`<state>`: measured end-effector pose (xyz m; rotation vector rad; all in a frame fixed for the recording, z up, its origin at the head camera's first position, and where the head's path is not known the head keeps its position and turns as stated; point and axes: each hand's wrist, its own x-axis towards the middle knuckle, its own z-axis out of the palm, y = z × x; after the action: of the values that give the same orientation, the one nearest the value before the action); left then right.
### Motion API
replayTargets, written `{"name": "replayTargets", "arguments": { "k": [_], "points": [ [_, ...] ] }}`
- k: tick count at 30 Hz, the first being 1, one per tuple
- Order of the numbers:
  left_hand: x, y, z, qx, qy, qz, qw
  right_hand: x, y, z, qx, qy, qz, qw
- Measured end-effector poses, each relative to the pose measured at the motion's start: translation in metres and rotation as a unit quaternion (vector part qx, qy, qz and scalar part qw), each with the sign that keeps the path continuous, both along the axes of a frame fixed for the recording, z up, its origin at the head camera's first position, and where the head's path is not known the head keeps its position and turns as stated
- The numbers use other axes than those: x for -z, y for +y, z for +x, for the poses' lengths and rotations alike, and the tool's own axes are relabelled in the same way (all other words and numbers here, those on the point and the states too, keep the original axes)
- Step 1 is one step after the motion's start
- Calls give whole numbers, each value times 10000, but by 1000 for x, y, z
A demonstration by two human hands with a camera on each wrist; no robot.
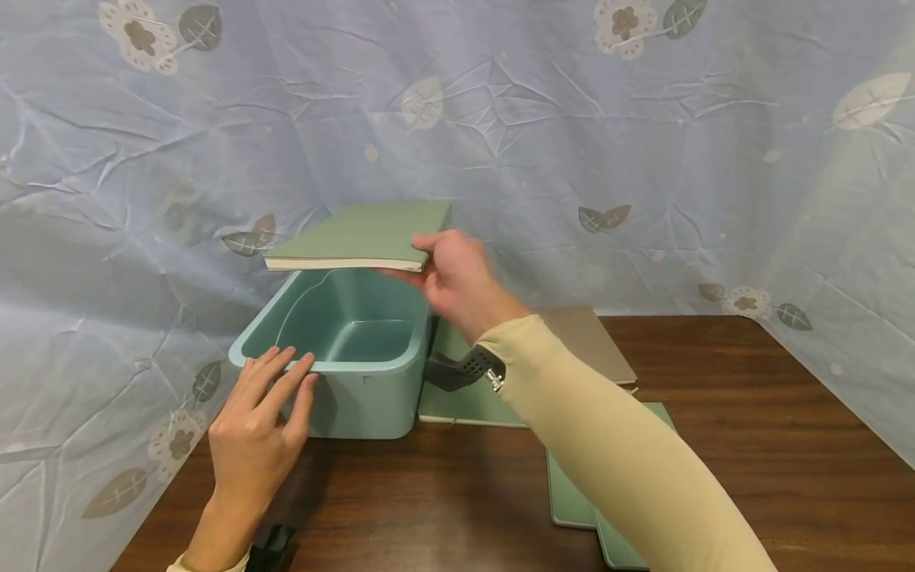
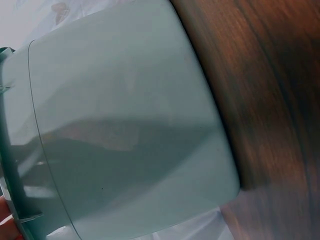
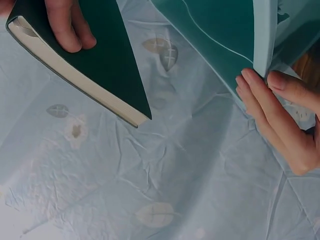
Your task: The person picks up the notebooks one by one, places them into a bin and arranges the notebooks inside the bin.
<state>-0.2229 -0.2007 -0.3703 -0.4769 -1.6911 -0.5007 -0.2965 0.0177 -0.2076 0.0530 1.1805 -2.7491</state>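
My right hand pinches a green notebook by its right edge, thumb on the cover and fingers beneath. The notebook is raised above the far part of a light teal plastic bin, apart from it. In the right wrist view, the cream page edges of the notebook show under the dark-looking cover. At the bin's near left corner, my left hand holds the rim, fingertips over the inner side and thumb outside. The left wrist view is mostly filled by the bin's outer wall.
Right of the bin, a green notebook and a beige notebook lie overlapping on the brown wooden table. Smaller green notebooks lie nearer, partly hidden by my right sleeve. A patterned fabric sheet hangs behind and beside the table.
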Motion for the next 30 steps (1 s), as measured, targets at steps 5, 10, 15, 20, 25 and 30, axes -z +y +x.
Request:
{"name": "replayTargets", "arguments": {
  "k": [5, 10, 15, 20, 25, 30],
  "points": [
    [0, 0, -1, -7, -20, -10, 10000, 5, -3, -4, -28, -19, 19, 10000],
    [1, 0, -2, -23, -31, -20, 10000, 9, -5, -7, 29, -56, -59, 10000],
    [2, 0, -2, -17, -61, 11, 10000, 14, -9, -10, -6, -48, -33, 10000],
    [1, 0, -1, 1, -38, 22, 10000, 19, -16, -12, 14, -175, 40, 9998],
    [1, 0, -1, -14, -14, 36, 10000, 28, -23, -14, -21, -273, 209, 9994],
    [1, 1, -1, 4, -89, 43, 10000, 40, -29, -14, -99, -339, 452, 9984]
  ]
}}
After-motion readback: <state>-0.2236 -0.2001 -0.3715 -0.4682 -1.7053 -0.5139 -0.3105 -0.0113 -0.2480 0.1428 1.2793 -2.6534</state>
